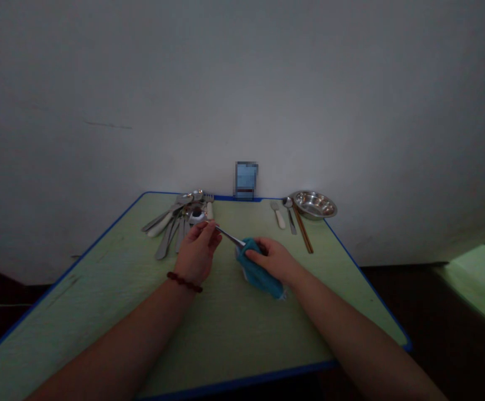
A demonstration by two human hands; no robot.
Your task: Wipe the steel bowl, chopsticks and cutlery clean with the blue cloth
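My left hand (198,250), with a dark red bead bracelet at the wrist, pinches one end of a slim metal utensil (229,235). The utensil slants down to the right, and its other end is covered by a blue cloth (263,277), so its kind is hidden. Closed around that cloth is my right hand (273,258), thumb on top, gripping the utensil through it. Just beyond my left hand lies a pile of metal cutlery (169,231), with spoons, forks and flat handles overlapping. A rounded shiny spoon bowl (198,215) shows right behind my left fingers.
To the right lie a white-handled fork (278,215), a metal spoon (291,216) and brown chopsticks (303,229), beside a steel bowl (315,206). A blurred-out upright device (246,181) leans at the wall. The pale green table (226,340) has a blue edge.
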